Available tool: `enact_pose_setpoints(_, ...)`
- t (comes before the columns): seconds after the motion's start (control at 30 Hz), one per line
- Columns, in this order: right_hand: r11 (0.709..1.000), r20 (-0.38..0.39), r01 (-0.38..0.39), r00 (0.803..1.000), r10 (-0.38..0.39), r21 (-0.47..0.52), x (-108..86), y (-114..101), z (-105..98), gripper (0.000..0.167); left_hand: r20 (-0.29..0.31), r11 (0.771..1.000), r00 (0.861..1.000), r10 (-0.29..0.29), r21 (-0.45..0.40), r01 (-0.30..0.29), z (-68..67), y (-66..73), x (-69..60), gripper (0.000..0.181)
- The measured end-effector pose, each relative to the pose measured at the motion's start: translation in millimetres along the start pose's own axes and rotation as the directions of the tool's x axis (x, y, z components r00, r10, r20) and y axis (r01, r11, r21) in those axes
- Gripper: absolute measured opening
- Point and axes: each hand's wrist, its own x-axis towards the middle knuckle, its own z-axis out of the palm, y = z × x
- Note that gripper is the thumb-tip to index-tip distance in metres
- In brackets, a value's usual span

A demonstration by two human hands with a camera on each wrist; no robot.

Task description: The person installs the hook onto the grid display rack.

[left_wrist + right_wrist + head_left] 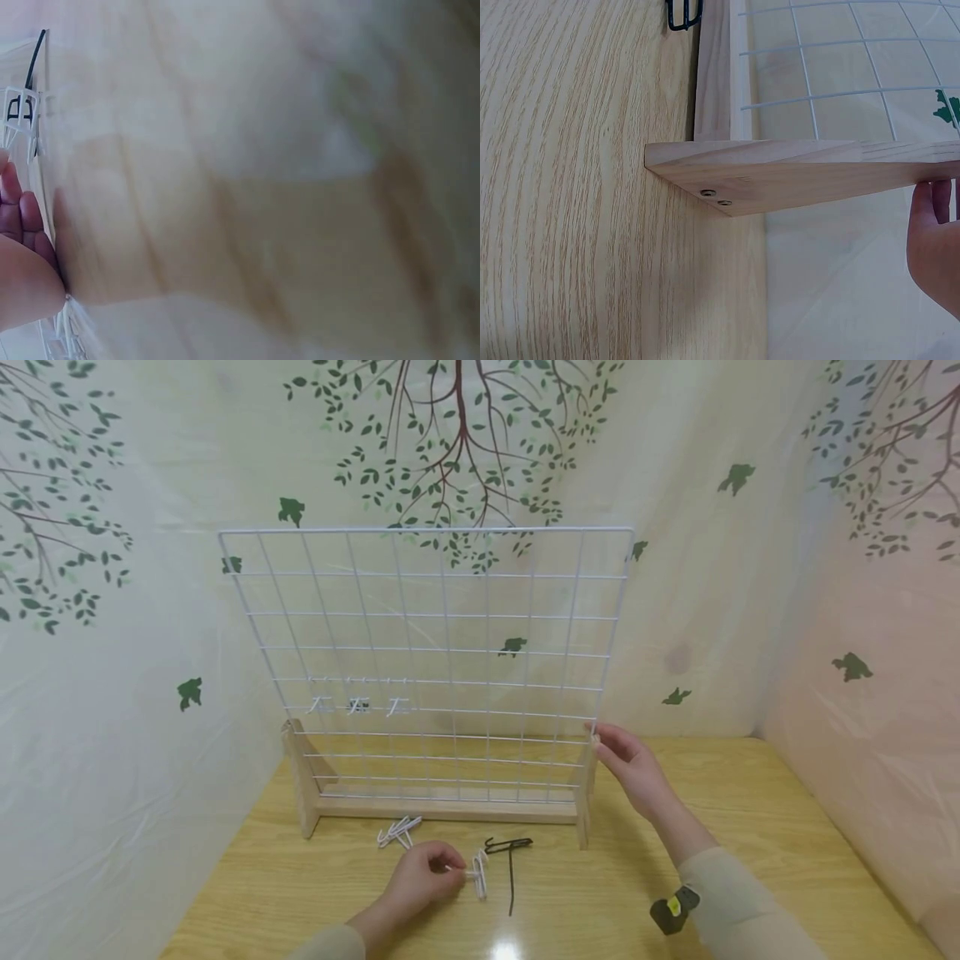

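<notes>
My left hand (426, 878) pinches the stem of a white wire hook (480, 875) just above the table; in the left wrist view the hook's wire frame (21, 101) shows beyond the fingers. A black wire hook (512, 845) lies to its right, its long prong pointing towards me. More white hooks (397, 832) lie together behind the left hand. My right hand (633, 770) grips the upper end of the right wooden side piece of a stand (795, 176). That stand carries a white wire grid panel (465, 614), leaning upright.
Three white hooks (358, 704) hang in a row on the panel's lower left. The stand's base bar (450, 810) runs between its left leg (302, 785) and the right one. A patterned curtain (690, 610) surrounds the wooden table (720, 810).
</notes>
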Motion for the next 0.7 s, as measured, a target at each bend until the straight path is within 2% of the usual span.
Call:
enact_pose_setpoints(0.17,1.000,0.002,-0.008,1.000,0.008,-0.005,-0.2,-0.4,0.1,0.044,-0.038,0.999,0.998,-0.046,-0.001,0.046,-0.7,0.7,0.9,0.013)
enact_pose_setpoints(0.47,1.000,0.006,0.007,1.000,-0.007,0.012,-0.6,-1.2,0.1,0.044,-0.128,0.995,0.989,-0.077,-0.077,0.068,1.1,2.2,1.5,0.014)
enact_pose_setpoints(0.7,1.000,0.007,0.018,1.000,-0.018,0.017,-0.4,-0.2,-0.2,0.042,-0.187,0.995,0.977,-0.102,-0.043,0.095,1.1,4.4,0.9,0.014)
